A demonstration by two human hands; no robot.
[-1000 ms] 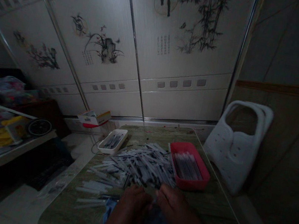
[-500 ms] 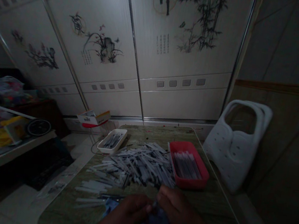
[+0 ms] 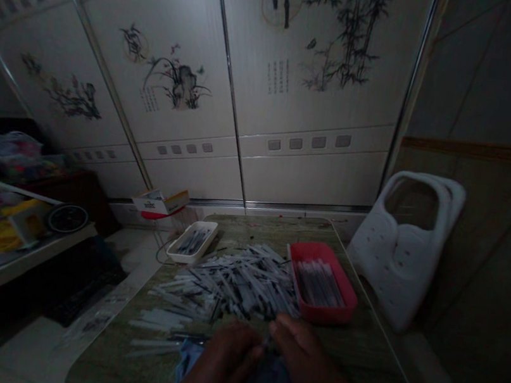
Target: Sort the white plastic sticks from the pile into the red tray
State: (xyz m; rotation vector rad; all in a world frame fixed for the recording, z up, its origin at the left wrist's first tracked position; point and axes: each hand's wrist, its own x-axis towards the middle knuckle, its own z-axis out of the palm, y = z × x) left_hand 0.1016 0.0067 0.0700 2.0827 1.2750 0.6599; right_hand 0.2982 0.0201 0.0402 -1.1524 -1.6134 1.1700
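Where hands (image 3: 261,349) meet, strips (image 3: 237,281) beyond

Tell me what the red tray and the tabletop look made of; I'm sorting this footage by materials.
The red tray looks like moulded plastic: uniform colour, thin rounded rim, dull sheen. The tabletop looks like polished stone or a stone-patterned laminate: mottled green-brown veining with a soft gloss. The dim light leaves it open.

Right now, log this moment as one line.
left hand: meets right, grip unclear | right hand: by strip pile | red tray: holds strips | white tray: far left
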